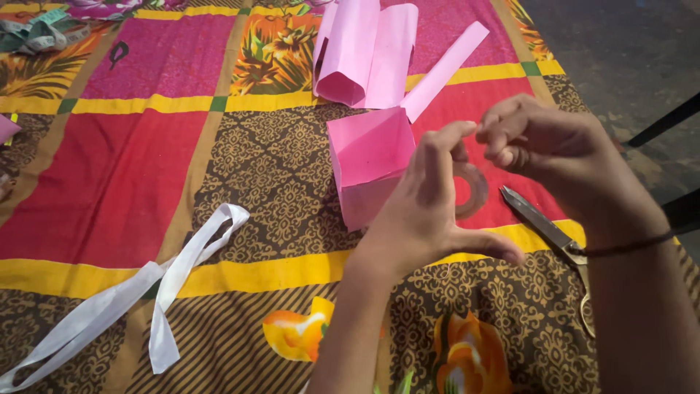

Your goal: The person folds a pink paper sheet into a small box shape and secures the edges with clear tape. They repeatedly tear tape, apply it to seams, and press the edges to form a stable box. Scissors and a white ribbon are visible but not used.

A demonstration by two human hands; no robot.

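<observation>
My left hand (426,208) is raised over a folded pink paper box (368,164), its fingers curled around a clear roll of tape (472,191). My right hand (554,149) is just to the right, fingertips pinched together at the roll's edge, close to the left index finger. A pink paper strip (445,69) sticks up from the box's far corner. Whether a piece of tape is between the right fingers cannot be seen.
Scissors (550,237) lie under my right wrist. Rolled pink paper sheets (364,51) lie behind the box. A white ribbon (157,288) trails at the lower left. A measuring tape (40,33) is at the far left. The patterned cloth (109,168) ends at the right, by dark floor (627,51).
</observation>
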